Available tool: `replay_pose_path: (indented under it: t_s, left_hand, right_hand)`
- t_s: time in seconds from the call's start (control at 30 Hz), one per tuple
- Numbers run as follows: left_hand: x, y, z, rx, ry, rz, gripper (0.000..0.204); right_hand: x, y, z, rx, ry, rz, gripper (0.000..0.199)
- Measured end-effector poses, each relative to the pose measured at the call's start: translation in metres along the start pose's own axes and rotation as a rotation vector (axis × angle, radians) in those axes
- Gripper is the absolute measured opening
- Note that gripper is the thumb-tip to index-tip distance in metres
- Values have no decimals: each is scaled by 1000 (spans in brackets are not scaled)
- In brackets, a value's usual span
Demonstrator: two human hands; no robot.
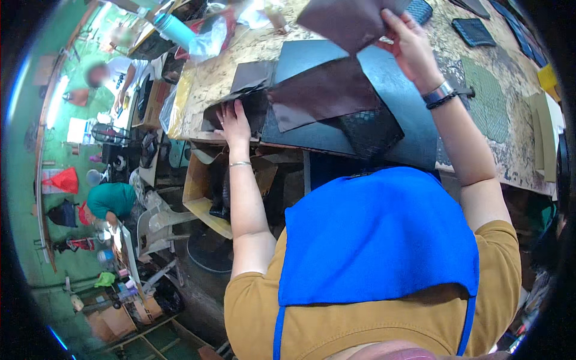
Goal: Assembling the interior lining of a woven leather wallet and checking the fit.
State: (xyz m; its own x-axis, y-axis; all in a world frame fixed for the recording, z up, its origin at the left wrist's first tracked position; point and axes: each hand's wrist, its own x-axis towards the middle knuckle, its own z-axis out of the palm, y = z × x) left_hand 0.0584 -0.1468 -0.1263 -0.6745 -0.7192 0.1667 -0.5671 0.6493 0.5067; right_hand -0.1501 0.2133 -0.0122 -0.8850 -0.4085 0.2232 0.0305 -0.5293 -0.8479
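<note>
The held leather-like sheet (342, 27) is plain dark brown, the apron (384, 234) solid bright blue, the shirt (384, 327) mustard, the worktop (207, 96) cream with dark blotches.

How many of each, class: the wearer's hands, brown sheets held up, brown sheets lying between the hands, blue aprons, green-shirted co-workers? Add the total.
Left hand and right hand: 2
Raised brown sheet: 1
Lying brown sheet: 1
Blue apron: 1
Green-shirted co-worker: 1
Total: 6

To the left are a turquoise container (174, 31), black fan (110, 134) and plastic chair (170, 220).
</note>
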Motion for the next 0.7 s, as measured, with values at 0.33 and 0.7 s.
replay_pose_path:
  t_s: [0.33,0.7]
  left_hand:
    - [-67,101,-17,-73,-24,741,51]
    - [1,114,-36,-252,112,574,28]
  right_hand:
    - [-17,32,-9,147,77,206,23]
    - [-28,12,-45,133,143,-56,14]
